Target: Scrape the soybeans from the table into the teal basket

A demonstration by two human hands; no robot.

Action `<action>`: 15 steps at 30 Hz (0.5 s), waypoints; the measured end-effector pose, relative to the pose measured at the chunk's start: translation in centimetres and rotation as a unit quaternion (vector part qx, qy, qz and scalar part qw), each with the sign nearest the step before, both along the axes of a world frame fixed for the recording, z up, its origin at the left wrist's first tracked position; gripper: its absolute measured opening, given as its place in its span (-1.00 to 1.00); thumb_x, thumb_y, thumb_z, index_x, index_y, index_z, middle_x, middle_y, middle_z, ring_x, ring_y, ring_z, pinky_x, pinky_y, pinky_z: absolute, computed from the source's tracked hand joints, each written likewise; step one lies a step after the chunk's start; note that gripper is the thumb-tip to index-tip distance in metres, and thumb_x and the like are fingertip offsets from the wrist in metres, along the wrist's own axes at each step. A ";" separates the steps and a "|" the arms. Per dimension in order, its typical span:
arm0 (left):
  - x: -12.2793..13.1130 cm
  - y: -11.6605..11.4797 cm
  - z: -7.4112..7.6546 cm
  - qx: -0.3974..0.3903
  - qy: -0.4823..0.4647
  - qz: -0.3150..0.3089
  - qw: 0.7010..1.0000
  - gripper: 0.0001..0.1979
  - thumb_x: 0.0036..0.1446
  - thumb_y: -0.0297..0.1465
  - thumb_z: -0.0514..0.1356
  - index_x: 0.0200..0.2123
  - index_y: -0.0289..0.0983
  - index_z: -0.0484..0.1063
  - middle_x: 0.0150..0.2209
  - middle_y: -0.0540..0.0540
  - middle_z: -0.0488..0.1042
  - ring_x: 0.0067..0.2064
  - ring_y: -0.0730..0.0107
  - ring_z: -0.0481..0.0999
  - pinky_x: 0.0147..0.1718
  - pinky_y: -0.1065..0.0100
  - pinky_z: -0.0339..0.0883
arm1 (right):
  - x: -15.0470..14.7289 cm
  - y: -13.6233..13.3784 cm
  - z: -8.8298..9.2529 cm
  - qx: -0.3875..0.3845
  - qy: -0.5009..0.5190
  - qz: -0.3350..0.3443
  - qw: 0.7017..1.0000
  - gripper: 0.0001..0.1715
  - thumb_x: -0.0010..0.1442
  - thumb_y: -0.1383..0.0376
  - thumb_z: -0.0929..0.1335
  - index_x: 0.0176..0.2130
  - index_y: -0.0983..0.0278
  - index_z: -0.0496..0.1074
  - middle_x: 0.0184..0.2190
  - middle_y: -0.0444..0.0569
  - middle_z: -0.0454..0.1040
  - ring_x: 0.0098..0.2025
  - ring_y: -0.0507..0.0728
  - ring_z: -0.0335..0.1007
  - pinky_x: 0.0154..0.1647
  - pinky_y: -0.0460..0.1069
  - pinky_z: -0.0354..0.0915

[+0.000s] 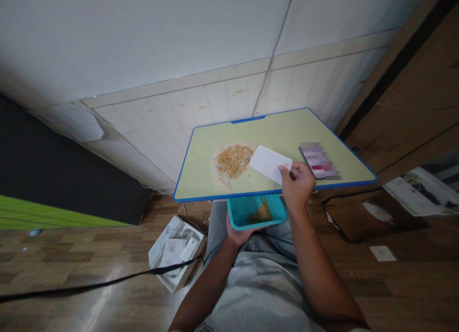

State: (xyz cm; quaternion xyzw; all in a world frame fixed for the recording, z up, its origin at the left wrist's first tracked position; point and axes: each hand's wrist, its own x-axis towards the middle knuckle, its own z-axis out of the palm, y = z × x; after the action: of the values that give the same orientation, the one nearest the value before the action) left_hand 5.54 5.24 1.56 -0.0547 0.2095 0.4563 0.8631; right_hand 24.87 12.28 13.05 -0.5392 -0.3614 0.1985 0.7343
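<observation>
A pile of yellow beans point(233, 161) mixed with white grains lies on the left half of a pale green tabletop point(272, 126) with a blue edge. My right hand point(298, 184) pinches the lower right corner of a white card point(270, 163), whose far end is beside the pile. Below the table's front edge, my left hand point(239, 234) supports a turquoise tray point(234, 219) from underneath. Beans point(264, 211) lie in the tray, mostly toward its right. The fingers of my left hand are partly hidden under the tray.
A blurred-out flat object point(318, 161) lies on the table's right side. An open white box point(179, 255) is on the floor at left, crossed by a black strap point(118, 278). A cardboard box point(362, 212) stands at right; the wall point(172, 117) is behind the table.
</observation>
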 end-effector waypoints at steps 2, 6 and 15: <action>0.0 -0.1 0.1 0.000 0.013 0.001 1.000 -0.03 0.49 0.21 -0.25 0.76 -0.16 -0.08 0.72 -0.31 0.11 0.75 -0.52 -0.07 0.59 -0.71 -0.44 | 0.1 0.1 0.2 0.015 0.006 -0.010 1.000 -0.72 0.15 0.11 0.56 -0.27 0.17 0.48 -0.35 -0.08 0.74 -0.31 0.22 0.70 -0.28 0.02 0.51; 0.1 -0.1 0.1 0.006 0.024 -0.006 1.000 -0.03 0.47 0.23 -0.25 0.76 -0.11 -0.06 0.71 -0.30 0.17 0.75 -0.48 -0.04 0.61 -0.69 -0.41 | 0.1 0.1 0.6 0.031 0.005 -0.014 0.999 -0.70 0.17 0.12 0.57 -0.25 0.17 0.46 -0.35 -0.09 0.71 -0.29 0.21 0.70 -0.25 0.02 0.52; 0.0 0.1 -0.7 0.013 -0.008 -0.007 1.000 -0.04 0.47 0.20 -0.18 0.76 -0.10 -0.07 0.72 -0.25 0.13 0.77 -0.43 -0.11 0.61 -0.68 -0.44 | -0.7 -0.1 0.7 0.016 -0.023 0.030 0.999 -0.74 0.21 0.10 0.54 -0.27 0.16 0.49 -0.37 -0.09 0.71 -0.34 0.20 0.65 -0.30 0.02 0.47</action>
State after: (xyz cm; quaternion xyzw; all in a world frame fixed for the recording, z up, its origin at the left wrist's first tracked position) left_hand 5.53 5.32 0.87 -0.0453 0.1966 0.4525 0.8687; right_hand 24.22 12.22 13.71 -0.5210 -0.3974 0.2026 0.7278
